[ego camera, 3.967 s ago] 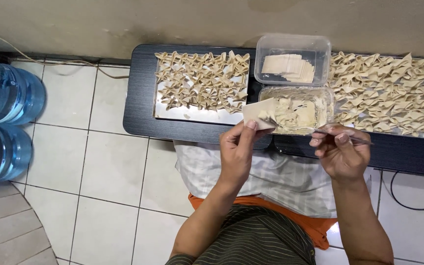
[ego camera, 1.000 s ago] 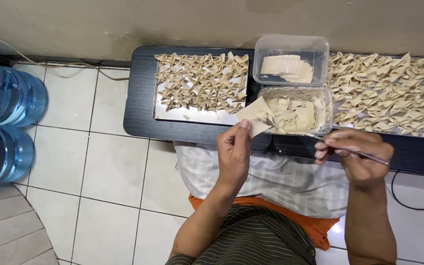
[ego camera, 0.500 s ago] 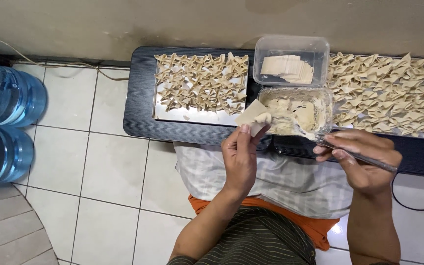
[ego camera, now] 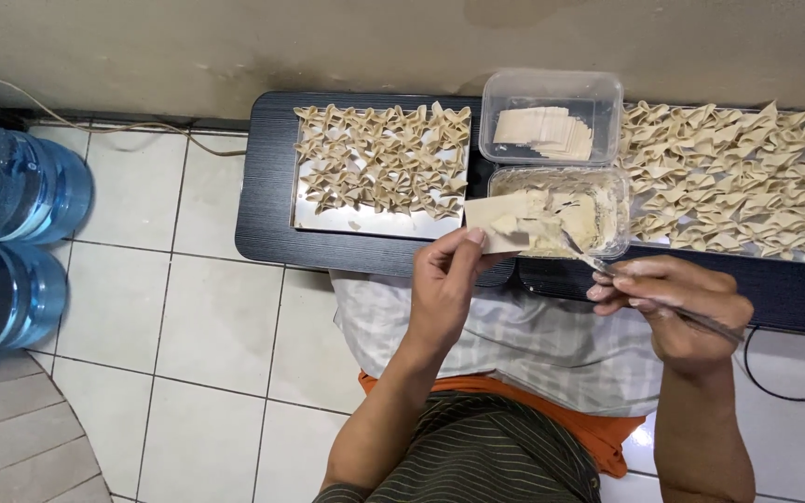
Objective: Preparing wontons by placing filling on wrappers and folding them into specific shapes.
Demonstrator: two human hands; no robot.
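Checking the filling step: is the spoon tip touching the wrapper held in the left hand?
Touching. The head view shows the spoon tip lying on the wrapper, with no gap, while the left hand holds the wrapper and the right hand the spoon.

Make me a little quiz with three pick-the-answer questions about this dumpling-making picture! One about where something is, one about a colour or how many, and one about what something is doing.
1. Where is the tub of flat wrappers?
A. On the floor tiles
B. Behind the filling tub, nearer the wall
C. On the person's lap

2. What colour are the big water bottles?
A. Blue
B. Red
C. Green

3. What is the left hand doing?
A. Resting empty on the lap
B. Holding up a flat wrapper
C. Gripping a water bottle

Answers:
1 B: the wrapper tub sits on the dark table just past the filling tub, by the wall.
2 A: both bottles on the floor at the left are see-through blue.
3 B: its fingers pinch an open wrapper while the right hand brings a thin metal utensil to it.
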